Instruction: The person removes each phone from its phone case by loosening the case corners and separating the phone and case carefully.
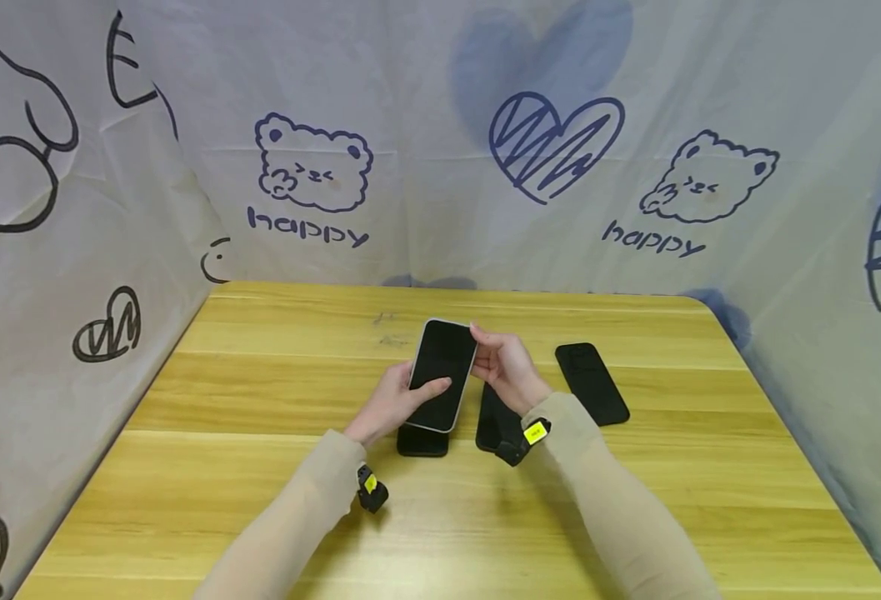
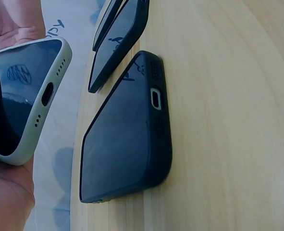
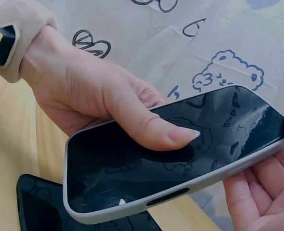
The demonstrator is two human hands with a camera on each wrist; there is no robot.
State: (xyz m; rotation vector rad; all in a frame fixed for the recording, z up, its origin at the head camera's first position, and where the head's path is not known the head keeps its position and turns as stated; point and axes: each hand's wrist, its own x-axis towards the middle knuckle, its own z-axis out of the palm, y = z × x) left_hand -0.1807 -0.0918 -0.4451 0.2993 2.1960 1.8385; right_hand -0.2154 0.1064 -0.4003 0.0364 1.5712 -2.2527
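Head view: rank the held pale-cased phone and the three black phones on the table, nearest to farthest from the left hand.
1. Pale-cased phone: in the left hand.
2. Leftmost black phone: partly hidden behind it.
3. Middle black phone: partly hidden by the right hand.
4. Rightmost black phone: past the right hand.

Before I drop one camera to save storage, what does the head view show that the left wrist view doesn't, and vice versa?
Only head: beige sleeves and bear drawings captioned "happy".
Only left wrist: charging-port openings on the pale-cased smartphone and nearest black smartphone.
Both: left hand, right hand, that pale-cased smartphone, and three black smartphones on the wooden table.
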